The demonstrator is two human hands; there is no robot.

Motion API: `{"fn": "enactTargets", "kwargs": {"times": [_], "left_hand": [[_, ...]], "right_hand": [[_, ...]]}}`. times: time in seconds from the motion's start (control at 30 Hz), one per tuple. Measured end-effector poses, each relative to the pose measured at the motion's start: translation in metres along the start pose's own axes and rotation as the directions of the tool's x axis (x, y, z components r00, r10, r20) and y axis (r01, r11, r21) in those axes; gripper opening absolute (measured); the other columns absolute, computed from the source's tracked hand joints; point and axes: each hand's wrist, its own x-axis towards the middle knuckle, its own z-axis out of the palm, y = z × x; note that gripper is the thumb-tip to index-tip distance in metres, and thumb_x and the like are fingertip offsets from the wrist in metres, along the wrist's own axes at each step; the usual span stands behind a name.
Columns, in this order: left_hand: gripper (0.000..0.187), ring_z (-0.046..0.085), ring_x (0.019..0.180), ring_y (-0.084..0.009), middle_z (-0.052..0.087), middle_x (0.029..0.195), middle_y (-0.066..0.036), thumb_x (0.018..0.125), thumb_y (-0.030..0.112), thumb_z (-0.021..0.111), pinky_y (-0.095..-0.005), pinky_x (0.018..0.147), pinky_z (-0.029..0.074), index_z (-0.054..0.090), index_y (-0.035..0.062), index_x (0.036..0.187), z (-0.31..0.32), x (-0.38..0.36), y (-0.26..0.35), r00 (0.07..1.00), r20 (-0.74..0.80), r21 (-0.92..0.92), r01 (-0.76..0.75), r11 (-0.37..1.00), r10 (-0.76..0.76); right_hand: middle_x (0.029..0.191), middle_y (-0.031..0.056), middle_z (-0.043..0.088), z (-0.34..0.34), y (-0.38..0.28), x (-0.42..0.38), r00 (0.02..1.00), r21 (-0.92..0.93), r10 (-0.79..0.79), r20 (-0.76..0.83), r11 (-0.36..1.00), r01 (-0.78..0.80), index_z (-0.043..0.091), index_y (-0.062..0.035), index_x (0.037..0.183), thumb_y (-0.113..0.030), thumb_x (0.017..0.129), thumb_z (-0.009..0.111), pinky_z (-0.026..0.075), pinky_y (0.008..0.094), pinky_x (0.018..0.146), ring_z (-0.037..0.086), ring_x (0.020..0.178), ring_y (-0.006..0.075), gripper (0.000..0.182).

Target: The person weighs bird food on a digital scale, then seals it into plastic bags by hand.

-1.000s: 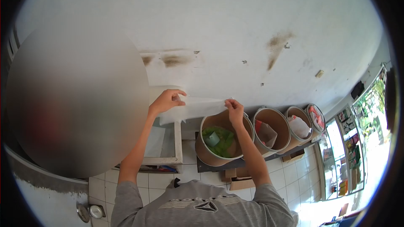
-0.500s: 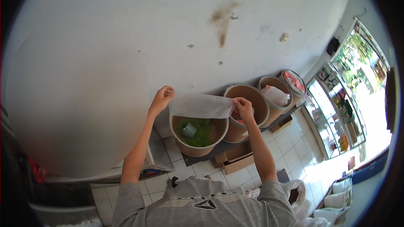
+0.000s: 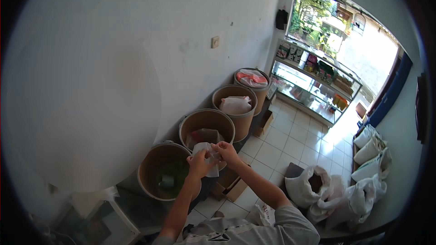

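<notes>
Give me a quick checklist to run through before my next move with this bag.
1. Bag in hand: ok, the left hand and right hand are both on it.
2. Bag opened up: cannot tell, it is bunched at the hands.
3. Nearest drum uncovered: ok, its top is open.
4. Cup within that drum: ok, it lies inside.
5. A hand free for the cup: not ok, both are on the bag.

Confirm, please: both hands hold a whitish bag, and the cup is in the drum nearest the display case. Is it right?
No: the head view shows the cup in the drum farthest from the display case. The left hand and right hand hold the bag.
</notes>
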Motion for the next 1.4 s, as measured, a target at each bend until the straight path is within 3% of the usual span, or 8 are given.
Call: {"fn": "enactTargets", "kwargs": {"times": [0.27,0.63,0.9,1.1,1.23,1.27,1.33,1.4], "left_hand": [[0.061,0.055,0.101,-0.0229,0.057,0.105,-0.004,0.072,0.041,0.072,-0.0563,0.093,0.027,0.044,0.0161,0.121,0.035,0.014,0.060,0.959,0.230,-0.049,-0.158,0.986,0.165],[0.034,0.054,0.101,-0.0260,0.056,0.096,-0.008,0.078,0.014,0.054,-0.0568,0.095,0.025,0.047,0.0118,0.111,0.106,0.021,0.092,0.839,0.420,-0.258,-0.255,0.932,0.346],[0.023,0.064,0.081,-0.0293,0.065,0.084,-0.010,0.081,0.021,0.057,-0.0418,0.073,0.046,0.057,0.0071,0.099,0.117,0.024,0.094,0.725,0.519,-0.243,-0.383,0.891,0.453],[0.032,0.065,0.079,-0.0256,0.066,0.082,-0.012,0.078,0.030,0.062,-0.0358,0.074,0.050,0.058,0.0058,0.099,0.134,0.030,0.065,0.493,0.820,-0.201,-0.230,0.952,0.292],[0.026,0.065,0.080,-0.0238,0.065,0.079,-0.012,0.081,0.024,0.062,-0.0350,0.073,0.051,0.057,0.0029,0.094,0.149,0.026,0.061,0.527,0.794,-0.302,-0.091,0.949,0.303],[0.019,0.065,0.080,-0.0241,0.064,0.079,-0.011,0.083,0.019,0.060,-0.0356,0.073,0.051,0.054,0.0035,0.093,0.153,0.023,0.065,0.539,0.803,-0.394,0.158,0.905,0.255],[0.013,0.064,0.080,-0.0244,0.063,0.080,-0.010,0.085,0.013,0.058,-0.0362,0.073,0.052,0.052,0.0040,0.092,0.167,0.017,0.073,0.535,0.817,-0.464,0.392,0.794,0.213],[0.009,0.063,0.080,-0.0236,0.061,0.085,-0.007,0.088,0.004,0.053,-0.0379,0.073,0.052,0.047,0.0075,0.094,0.190,0.008,0.074,0.512,0.834,-0.545,0.824,0.158,0.205]], "right_hand": [[0.064,-0.0009,0.055,-0.078,0.018,-0.039,0.945,-0.294,-0.238,-0.223,0.941,0.168,0.054,-0.0064,0.074,-0.027,0.082,0.073,0.041,0.0224,0.049,0.050,0.056,0.0065,0.029],[0.063,-0.0014,0.056,-0.135,0.021,-0.109,0.710,-0.509,-0.434,-0.555,0.852,0.123,0.050,-0.0065,0.070,-0.023,0.079,0.076,0.036,0.0189,0.045,0.046,0.054,0.0026,0.032],[0.062,-0.0010,0.055,-0.142,0.010,-0.156,0.672,-0.410,-0.366,-0.644,0.907,0.101,0.050,-0.0067,0.078,-0.020,0.078,0.077,0.036,0.0181,0.046,0.047,0.053,0.0033,0.030],[0.056,-0.0038,0.049,-0.156,-0.006,-0.208,0.756,-0.697,-0.437,-0.488,0.716,-0.036,0.059,-0.0061,0.089,-0.016,0.076,0.077,0.035,0.0238,0.048,0.044,0.051,0.0056,0.024],[0.057,0.0038,0.052,-0.151,-0.001,-0.224,0.895,-0.837,-0.235,-0.379,0.500,-0.223,0.064,-0.0083,0.093,-0.018,0.074,0.074,0.042,0.0319,0.053,0.051,0.052,0.0164,0.023],[0.060,0.0054,0.056,-0.154,0.011,-0.224,0.900,-0.875,-0.248,-0.358,0.426,-0.231,0.065,-0.0089,0.094,-0.019,0.076,0.072,0.045,0.0335,0.057,0.056,0.056,0.0194,0.022],[0.080,0.0119,0.066,-0.152,0.020,-0.221,0.908,-0.873,-0.105,-0.405,0.340,-0.350,0.065,-0.0125,0.096,-0.023,0.080,0.064,0.050,0.0415,0.072,0.064,0.079,0.0304,0.019],[0.080,0.0123,0.066,-0.151,0.038,-0.214,0.902,-0.881,-0.144,-0.406,0.324,-0.345,0.065,-0.0123,0.094,-0.022,0.080,0.063,0.050,0.0422,0.072,0.064,0.079,0.0311,0.017]]}}
